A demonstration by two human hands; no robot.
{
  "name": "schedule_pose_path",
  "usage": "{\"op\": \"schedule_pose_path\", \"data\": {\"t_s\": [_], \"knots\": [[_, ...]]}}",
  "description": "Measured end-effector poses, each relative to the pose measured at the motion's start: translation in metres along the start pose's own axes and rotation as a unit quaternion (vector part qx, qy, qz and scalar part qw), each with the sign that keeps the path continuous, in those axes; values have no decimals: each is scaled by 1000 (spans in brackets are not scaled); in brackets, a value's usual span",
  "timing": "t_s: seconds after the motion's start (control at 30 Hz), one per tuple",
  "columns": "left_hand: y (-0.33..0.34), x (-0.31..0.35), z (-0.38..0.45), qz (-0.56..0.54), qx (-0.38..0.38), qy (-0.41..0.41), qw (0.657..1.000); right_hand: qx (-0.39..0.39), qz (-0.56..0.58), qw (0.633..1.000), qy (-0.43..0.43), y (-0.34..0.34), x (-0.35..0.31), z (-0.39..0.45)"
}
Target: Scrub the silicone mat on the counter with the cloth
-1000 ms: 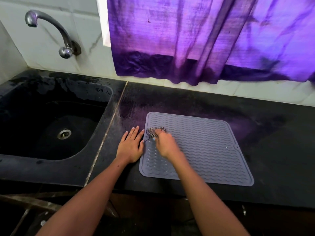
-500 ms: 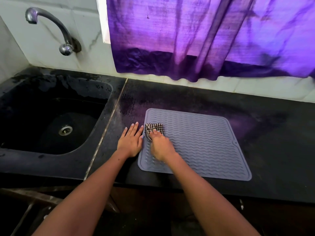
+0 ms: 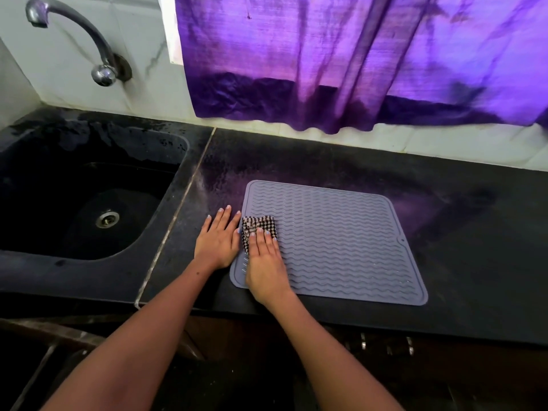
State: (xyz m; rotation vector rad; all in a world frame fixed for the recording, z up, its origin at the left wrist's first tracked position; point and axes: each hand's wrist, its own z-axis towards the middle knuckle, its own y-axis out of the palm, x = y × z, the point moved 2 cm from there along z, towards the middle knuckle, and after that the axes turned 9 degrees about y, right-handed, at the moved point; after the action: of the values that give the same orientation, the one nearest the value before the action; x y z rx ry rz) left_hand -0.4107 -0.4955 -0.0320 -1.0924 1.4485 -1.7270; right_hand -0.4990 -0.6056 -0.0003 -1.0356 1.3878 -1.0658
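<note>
The right hand's fingers (image 3: 261, 237) lie straight and close together, pressing flat on a small checked cloth (image 3: 257, 226), black and white, folded into a rough square. The right hand (image 3: 264, 262) covers the cloth's near half, so only its far part and left edge show. The cloth sits on the left side of the silicone mat (image 3: 335, 241), at about nine o'clock from the mat's middle, just inside its rim.

The left hand (image 3: 218, 240) rests palm down on the bare counter, fingers straight and slightly spread, gripping nothing. Its thumb side lies just beside the mat's left edge; whether it touches the rim is hard to tell.

The mat is grey-lilac, a rounded square with a raised border and rows of wavy ridges across its whole face. A small notch with a hole marks its right edge at three o'clock. The right wrist hides the near left corner.

The mat lies flat on a black stone counter (image 3: 459, 247), speckled and dull, with a purple sheen.

At nine o'clock from the mat, past a pale seam, is a black sink (image 3: 44, 262) with a round metal drain (image 3: 106, 219). A curved metal tap (image 3: 89, 46) comes out of the white tiled wall (image 3: 74, 93) at ten o'clock. A purple curtain (image 3: 341, 60), creased and thin, hangs at twelve o'clock; its top is cut off by the frame.

Below the counter edge everything is dark and hard to make out.
</note>
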Motion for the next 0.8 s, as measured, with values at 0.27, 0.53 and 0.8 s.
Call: {"op": "schedule_pose_path", "data": {"t_s": [0.27,0.53,0.8], "knots": [[0,5,-1,-1,-6,-32,999,-9,31,999,-36,-7,6,0],[1,3,-3,-20,41,-30,998,-1,368,917,152,-70,35,21],[1,3,-2,-15,33,-34,999,-10,-13,1000,-16,-18,49,-15]]}}
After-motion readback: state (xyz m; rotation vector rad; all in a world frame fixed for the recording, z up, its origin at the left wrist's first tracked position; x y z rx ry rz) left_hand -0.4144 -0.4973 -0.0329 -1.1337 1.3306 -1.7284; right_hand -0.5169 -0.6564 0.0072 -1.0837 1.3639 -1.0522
